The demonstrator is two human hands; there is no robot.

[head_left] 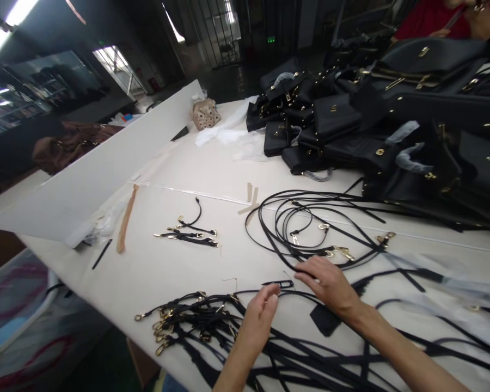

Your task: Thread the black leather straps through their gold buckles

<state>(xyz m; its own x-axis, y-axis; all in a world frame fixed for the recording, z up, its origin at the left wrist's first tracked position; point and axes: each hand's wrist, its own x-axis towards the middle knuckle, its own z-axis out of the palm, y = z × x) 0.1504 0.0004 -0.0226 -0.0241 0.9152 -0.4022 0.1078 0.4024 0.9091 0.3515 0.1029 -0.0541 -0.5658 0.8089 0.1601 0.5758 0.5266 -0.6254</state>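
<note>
My left hand [260, 311] is above the front heap of black straps [212, 321], beside a small pair of black thread snips [283, 283] on the table. Its thumb and fingers are slightly apart, with nothing visible between them. My right hand [329, 283] has its fingers closed over a thin black strap [288, 265] at the near edge of a loose coil. Gold clasps [343, 252] lie just beyond that hand. Under its wrist sits a small black piece [325, 320]. The front heap's strap ends carry gold snap hooks [160, 348].
Several short black straps [194, 237] lie left of the coil. A pile of black handbags [335, 117] fills the far right. A brown strip [127, 220] lies near the white partition [118, 158]. Behind the bags is a person in a red top [424, 22].
</note>
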